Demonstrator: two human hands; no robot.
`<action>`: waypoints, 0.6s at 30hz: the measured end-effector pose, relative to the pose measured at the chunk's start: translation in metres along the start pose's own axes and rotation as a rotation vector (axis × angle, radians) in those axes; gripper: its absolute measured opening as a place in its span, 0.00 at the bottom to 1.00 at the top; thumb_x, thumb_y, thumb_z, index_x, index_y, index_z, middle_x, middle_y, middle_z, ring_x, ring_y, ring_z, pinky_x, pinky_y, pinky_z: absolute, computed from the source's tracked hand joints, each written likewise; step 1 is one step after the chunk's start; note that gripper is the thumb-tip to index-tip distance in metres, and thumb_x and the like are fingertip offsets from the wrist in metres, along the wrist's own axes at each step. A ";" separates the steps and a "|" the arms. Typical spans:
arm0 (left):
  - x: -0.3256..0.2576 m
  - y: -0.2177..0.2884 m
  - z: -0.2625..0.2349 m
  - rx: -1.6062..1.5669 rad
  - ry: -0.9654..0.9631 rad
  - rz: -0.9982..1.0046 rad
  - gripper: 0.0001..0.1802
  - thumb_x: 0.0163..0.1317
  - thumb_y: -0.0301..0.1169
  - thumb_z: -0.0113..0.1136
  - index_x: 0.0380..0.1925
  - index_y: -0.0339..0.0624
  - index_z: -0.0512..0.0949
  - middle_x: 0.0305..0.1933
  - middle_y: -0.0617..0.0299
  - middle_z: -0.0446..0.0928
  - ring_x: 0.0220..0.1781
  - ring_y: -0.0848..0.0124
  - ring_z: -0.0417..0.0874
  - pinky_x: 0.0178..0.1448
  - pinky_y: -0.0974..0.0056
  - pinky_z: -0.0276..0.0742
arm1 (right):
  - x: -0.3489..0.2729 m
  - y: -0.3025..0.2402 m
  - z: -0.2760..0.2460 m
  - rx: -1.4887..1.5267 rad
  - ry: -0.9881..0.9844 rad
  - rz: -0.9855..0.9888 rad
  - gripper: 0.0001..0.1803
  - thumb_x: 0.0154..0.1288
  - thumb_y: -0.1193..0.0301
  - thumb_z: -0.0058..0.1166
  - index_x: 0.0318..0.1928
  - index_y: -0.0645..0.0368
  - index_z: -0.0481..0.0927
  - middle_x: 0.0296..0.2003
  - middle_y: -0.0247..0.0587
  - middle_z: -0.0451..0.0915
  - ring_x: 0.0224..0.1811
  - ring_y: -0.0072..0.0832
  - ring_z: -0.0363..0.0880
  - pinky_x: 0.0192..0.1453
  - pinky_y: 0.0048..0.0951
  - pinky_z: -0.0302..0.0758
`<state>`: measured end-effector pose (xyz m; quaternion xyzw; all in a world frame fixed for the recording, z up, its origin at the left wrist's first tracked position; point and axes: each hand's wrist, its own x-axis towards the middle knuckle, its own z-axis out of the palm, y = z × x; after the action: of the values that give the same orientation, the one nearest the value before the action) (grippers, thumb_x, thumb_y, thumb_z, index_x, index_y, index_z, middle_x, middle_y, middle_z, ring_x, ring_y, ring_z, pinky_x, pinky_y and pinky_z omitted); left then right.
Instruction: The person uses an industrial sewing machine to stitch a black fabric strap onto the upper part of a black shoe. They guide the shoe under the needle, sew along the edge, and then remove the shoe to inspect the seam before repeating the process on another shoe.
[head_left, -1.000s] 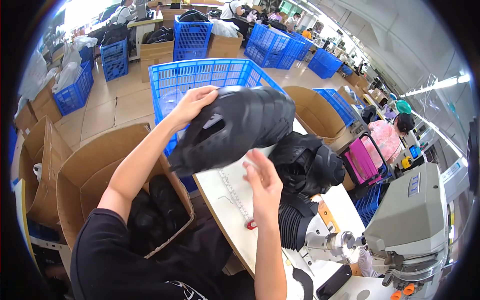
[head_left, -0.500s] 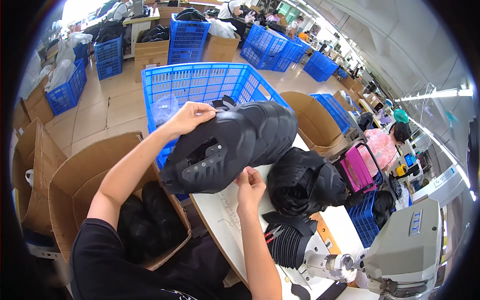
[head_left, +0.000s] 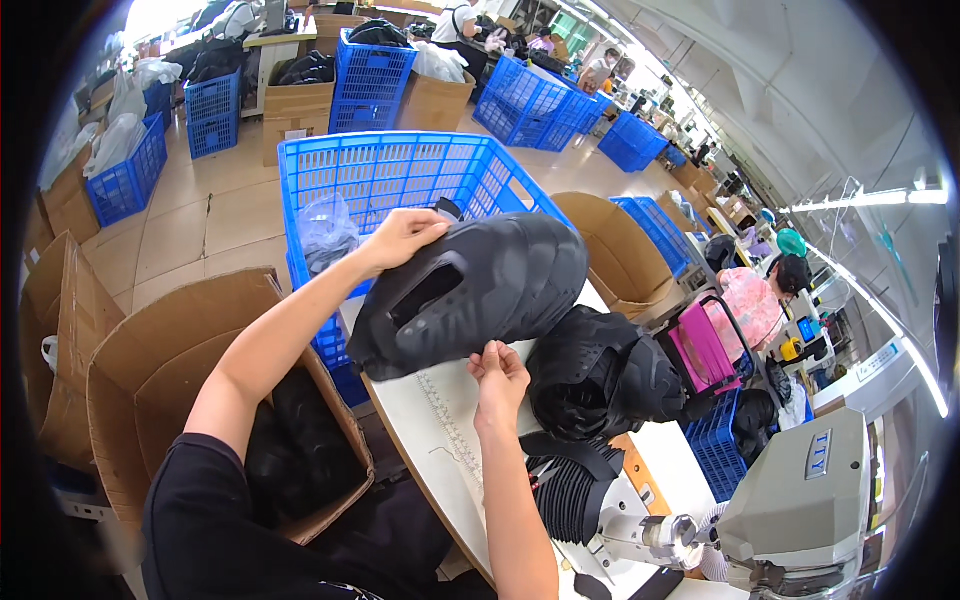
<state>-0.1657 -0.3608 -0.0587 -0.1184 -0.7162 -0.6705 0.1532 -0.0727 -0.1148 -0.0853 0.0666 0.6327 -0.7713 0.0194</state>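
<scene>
Busy sewing workshop, tiled floor crowded with crates and cartons, white tabletop point(head_left: 440, 440) in the foreground. Held up over the near edge of that tabletop: a black, padded, quilted fabric piece with a large oval cut-out point(head_left: 470, 295), bulging and slightly folded. Looks light, soft and floppy, likely to sag wherever unsupported, with a matte, grippy surface and nothing fragile about it. Best taken at the hems or at the rim of the cut-out rather than on the puffy middle. Left hand point(head_left: 400, 238) clamped on the upper left edge, fingers curled over the rim. Right hand point(head_left: 498, 370) pinched shut on the lower hem, thumb and fingertips together. Just beside, to the right, a heap of similar black padded pieces point(head_left: 600, 375). Behind, a large blue plastic lattice crate point(head_left: 390, 175). Left, an open brown cardboard box point(head_left: 170, 350) with dark items inside. Lower right, a grey sewing machine point(head_left: 800, 500).
</scene>
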 end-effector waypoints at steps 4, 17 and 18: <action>-0.023 0.009 -0.008 0.000 0.050 -0.044 0.14 0.72 0.33 0.60 0.47 0.34 0.83 0.42 0.64 0.84 0.47 0.78 0.80 0.55 0.69 0.76 | 0.005 0.000 -0.004 0.053 -0.010 -0.027 0.15 0.74 0.69 0.56 0.51 0.69 0.77 0.38 0.36 0.79 0.36 0.23 0.80 0.43 0.25 0.81; -0.002 0.004 0.032 0.193 0.335 0.295 0.13 0.67 0.30 0.62 0.48 0.37 0.82 0.46 0.54 0.82 0.43 0.67 0.82 0.52 0.63 0.75 | -0.010 -0.010 -0.011 -0.099 -0.099 -0.058 0.20 0.76 0.69 0.53 0.58 0.73 0.73 0.43 0.41 0.80 0.46 0.29 0.83 0.49 0.29 0.82; -0.017 0.011 0.023 0.262 0.353 0.326 0.16 0.66 0.31 0.62 0.52 0.38 0.81 0.49 0.53 0.82 0.46 0.64 0.82 0.55 0.61 0.74 | -0.012 -0.011 -0.011 -0.109 -0.114 -0.082 0.20 0.76 0.68 0.53 0.59 0.73 0.72 0.44 0.42 0.80 0.47 0.29 0.83 0.49 0.29 0.82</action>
<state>-0.1472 -0.3369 -0.0566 -0.0928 -0.7305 -0.5490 0.3954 -0.0607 -0.1023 -0.0752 -0.0048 0.6739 -0.7383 0.0275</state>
